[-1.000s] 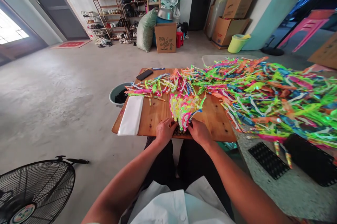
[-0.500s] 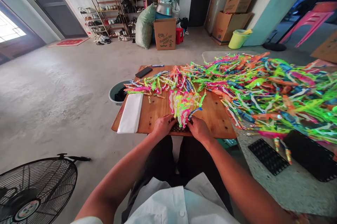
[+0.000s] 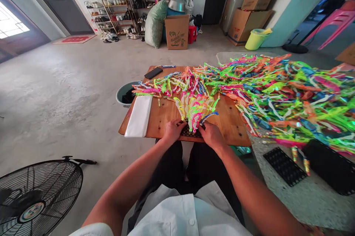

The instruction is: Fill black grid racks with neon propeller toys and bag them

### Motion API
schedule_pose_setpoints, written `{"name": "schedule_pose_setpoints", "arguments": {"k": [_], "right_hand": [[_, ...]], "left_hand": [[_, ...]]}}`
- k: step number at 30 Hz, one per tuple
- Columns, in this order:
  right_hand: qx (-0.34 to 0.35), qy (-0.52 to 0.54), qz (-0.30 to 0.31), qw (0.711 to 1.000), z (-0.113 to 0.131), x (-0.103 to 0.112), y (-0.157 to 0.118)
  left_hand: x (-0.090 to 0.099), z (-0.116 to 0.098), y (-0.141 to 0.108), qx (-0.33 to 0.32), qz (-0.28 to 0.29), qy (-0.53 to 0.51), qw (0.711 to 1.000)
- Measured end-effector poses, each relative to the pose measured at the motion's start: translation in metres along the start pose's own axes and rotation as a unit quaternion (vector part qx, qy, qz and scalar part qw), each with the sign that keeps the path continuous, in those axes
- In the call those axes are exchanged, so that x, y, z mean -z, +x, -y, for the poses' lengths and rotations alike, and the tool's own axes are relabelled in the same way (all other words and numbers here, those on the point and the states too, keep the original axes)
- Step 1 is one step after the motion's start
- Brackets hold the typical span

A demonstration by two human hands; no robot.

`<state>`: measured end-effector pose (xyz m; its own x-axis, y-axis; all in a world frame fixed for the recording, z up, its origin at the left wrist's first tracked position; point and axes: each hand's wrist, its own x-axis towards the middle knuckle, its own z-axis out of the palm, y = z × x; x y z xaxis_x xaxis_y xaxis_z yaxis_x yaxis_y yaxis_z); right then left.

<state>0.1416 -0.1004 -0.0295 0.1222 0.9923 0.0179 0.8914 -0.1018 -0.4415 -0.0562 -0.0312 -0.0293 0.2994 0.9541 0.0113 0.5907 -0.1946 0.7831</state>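
Reaching forward over the near edge of the wooden table [image 3: 161,119], both forearms angle in from the sides, elbows wide, hands low and close together with the neon toy pieces between them.

Left hand [image 3: 172,130]: back of hand up, fingers bent inward, thumb and fingertips at the left end of the black perforated tray [image 3: 190,133]. Grip partly curled, not spread; can't tell if it pinches the tray or a piece, tips too small and partly hidden.

Right hand [image 3: 212,134]: mirrors it, knuckles up, wrist turned inward, thumb and index near each other by the tray's right end. Fingertips at the lower end of a blue-and-white toy piece [image 3: 210,116], which tilts out to the right. Whether fingers close fully on it, can't tell.

Neon toy pieces [image 3: 196,108]: yellow, pink, green, orange, bunched above the tray, fanning up and away from the body, lower ends converging at it. Tray sits at the table's near edge, mostly covered by hands and pieces.

Around: folded white sheet [image 3: 139,116] left of left hand, black phone [image 3: 153,73] at far left corner, loose pieces across the far side, joining a large neon pile [image 3: 277,92] to the right. Second black tray [image 3: 284,166] on the grey stone surface [image 3: 294,202], well apart from right hand.
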Motion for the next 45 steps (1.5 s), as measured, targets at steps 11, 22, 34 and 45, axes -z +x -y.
{"name": "schedule_pose_setpoints", "arguments": {"k": [11,22,34,45], "right_hand": [[-0.029,-0.059,0.014,0.998,0.017,0.001,0.002],[-0.047,0.04,-0.03,0.998,0.012,-0.009,0.005],[-0.107,0.046,0.028,0.993,0.025,0.002,0.014],[-0.026,0.016,0.099,0.995,0.03,0.021,0.016]], "left_hand": [[-0.011,0.002,-0.004,-0.134,-0.003,0.191,0.972],[-0.006,0.002,-0.002,-0.159,-0.016,0.171,0.972],[-0.005,0.004,0.002,-0.132,-0.016,0.194,0.972],[-0.002,0.0,0.001,-0.138,-0.02,0.191,0.972]]}}
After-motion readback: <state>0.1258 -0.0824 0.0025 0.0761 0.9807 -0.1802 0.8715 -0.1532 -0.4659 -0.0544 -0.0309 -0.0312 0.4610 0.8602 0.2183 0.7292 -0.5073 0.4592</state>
